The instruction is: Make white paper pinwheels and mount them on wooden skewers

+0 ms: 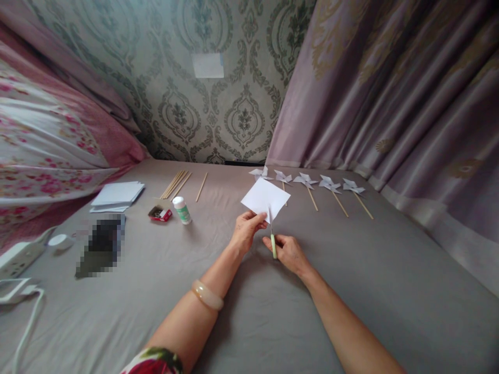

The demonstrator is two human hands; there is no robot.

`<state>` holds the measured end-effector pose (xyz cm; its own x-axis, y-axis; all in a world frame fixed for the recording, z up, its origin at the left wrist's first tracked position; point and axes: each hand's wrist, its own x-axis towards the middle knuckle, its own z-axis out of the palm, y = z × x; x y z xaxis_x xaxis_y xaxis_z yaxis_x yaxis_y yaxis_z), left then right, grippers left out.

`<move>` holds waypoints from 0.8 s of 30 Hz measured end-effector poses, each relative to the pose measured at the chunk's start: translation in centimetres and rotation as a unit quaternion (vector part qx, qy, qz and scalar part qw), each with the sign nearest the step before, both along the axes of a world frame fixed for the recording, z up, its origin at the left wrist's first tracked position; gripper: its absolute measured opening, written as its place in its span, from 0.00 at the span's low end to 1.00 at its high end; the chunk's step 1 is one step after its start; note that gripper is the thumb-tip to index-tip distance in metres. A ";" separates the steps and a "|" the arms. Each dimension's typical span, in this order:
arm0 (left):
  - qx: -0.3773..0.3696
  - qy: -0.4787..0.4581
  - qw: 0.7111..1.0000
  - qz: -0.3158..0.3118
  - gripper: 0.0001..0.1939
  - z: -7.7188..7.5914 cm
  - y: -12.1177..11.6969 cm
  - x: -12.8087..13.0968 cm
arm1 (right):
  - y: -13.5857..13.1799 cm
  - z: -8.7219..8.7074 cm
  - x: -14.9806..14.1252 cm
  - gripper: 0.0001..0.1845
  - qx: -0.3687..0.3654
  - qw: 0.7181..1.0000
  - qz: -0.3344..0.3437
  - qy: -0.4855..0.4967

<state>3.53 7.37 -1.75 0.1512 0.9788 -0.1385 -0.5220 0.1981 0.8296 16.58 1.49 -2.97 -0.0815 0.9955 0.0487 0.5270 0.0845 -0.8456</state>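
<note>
My left hand (249,228) pinches the lower edge of a white square of paper (264,196), held up with a corner toward me. In my right hand (290,253) are scissors (273,245) with a pale green handle. Their blades point away from me and meet the paper near its lower corner; how far apart the blades are is too small to tell. Beyond the paper, several white paper pinwheels (305,180) on wooden sticks lie in a row, and the paper overlaps part of the leftmost ones.
Left of my hands stand a white-and-green glue bottle (182,212) and a small red box (159,213) of dark bits. Behind them lie several wooden sticks (175,184). Farther left are stacked white paper (117,196), a blurred dark object (102,244), a white round lid (60,242) and a power strip (19,258).
</note>
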 end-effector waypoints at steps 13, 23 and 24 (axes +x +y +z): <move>0.004 -0.006 1.000 -0.003 0.16 -0.1 0.1 -0.1 | 0.1 -0.4 0.0 0.23 0.008 1.000 -0.007 0.007; 0.009 -0.017 1.000 0.003 0.15 0.0 0.1 0.0 | 0.2 -0.3 0.0 0.24 -0.001 1.000 -0.007 -0.001; 0.010 -0.017 1.000 0.006 0.15 0.0 0.1 0.0 | 0.2 -0.4 0.0 0.24 0.000 1.000 -0.006 -0.002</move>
